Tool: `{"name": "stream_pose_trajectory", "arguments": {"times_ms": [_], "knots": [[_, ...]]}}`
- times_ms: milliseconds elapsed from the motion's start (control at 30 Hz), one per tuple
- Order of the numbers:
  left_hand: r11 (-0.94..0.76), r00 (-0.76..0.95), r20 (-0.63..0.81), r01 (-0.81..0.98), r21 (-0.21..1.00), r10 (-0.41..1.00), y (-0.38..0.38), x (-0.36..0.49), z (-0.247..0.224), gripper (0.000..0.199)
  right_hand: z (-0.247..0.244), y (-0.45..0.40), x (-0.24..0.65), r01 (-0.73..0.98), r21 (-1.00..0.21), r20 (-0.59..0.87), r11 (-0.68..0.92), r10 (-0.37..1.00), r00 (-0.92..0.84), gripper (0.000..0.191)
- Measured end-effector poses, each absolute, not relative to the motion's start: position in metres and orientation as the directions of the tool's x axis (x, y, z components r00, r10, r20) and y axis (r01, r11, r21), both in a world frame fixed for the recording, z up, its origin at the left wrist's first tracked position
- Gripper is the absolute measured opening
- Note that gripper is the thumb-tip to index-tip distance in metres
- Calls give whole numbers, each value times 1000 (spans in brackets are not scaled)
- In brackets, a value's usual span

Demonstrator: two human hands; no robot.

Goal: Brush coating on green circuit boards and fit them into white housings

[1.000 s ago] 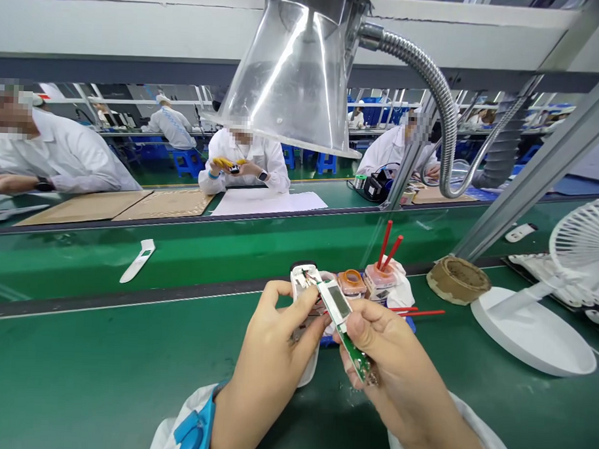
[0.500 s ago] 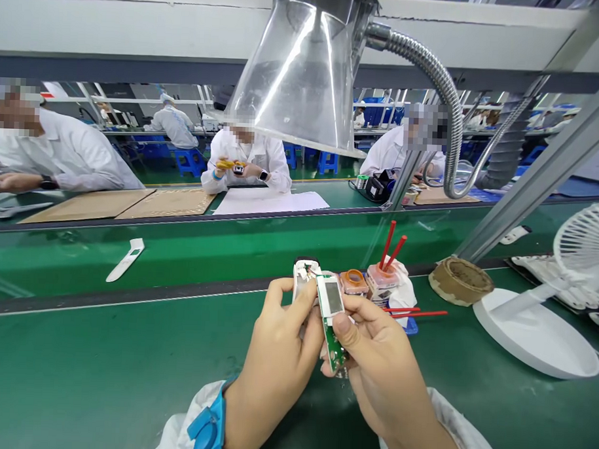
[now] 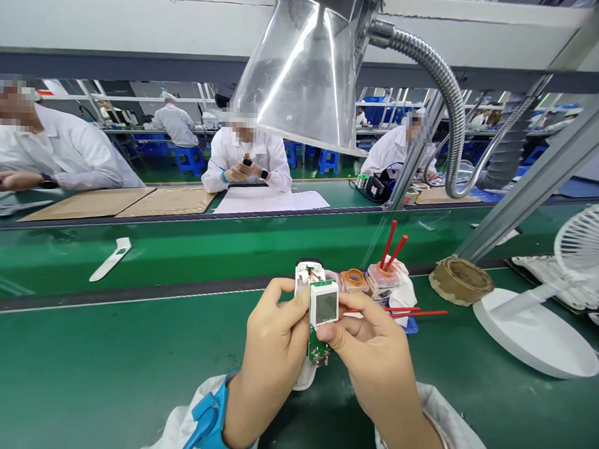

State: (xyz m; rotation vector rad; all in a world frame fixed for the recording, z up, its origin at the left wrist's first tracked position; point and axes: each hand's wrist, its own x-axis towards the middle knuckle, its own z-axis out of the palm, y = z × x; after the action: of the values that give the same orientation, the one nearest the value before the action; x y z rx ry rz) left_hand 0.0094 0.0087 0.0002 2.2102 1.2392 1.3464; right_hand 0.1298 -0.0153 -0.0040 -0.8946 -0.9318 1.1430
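Left hand [image 3: 270, 344] and right hand [image 3: 373, 358] are up over the near belt, holding a green PCB [image 3: 315, 348] upright, with a small square LCD module [image 3: 324, 306] facing the camera. Board sits directly in front of an open white plastic housing [image 3: 308, 274]. Left thumb and fingers pinch board and housing together from the left; right thumb presses the board's lower right edge, remaining right fingers curled beneath, tips partly hidden. Fine wires [image 3: 311, 273] show at the housing's far end; can't tell if they connect to the board. Risks: twisting or pulling could tear those wires or stress solder joints. Heavy thumb pressure near the LCD could crack it. Slack pinch could drop the board onto the belt. A wide right-hand swing could hit the orange-rimmed cup [image 3: 354, 281] or the pink pot [image 3: 382, 277] holding red sticks [image 3: 389, 243], both just beyond. Blue wrist strap [image 3: 209, 423] on left wrist, no lead visible, so grounding unconfirmed.
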Motion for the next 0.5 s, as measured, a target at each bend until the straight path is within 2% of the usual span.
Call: {"name": "stream_pose_trajectory", "arguments": {"times_ms": [133,300,433,500], "knots": [[-557,264,490,411,722,830,-2,13,3,42,1,-17,133,-243,-929,221,278,946,236,42],[-365,168,327,317,875,930,-12,13,-2,56,0,-17,138,-34,-946,301,322,914,273,38],[-293,154,263,220,931,952,-9,14,-7,53,-2,-17,140,166,-902,431,399,860,274,38],[-263,183,240,111,959,953,-5,14,-7,54,-2,-18,140,234,-873,479,427,840,254,38]]}}
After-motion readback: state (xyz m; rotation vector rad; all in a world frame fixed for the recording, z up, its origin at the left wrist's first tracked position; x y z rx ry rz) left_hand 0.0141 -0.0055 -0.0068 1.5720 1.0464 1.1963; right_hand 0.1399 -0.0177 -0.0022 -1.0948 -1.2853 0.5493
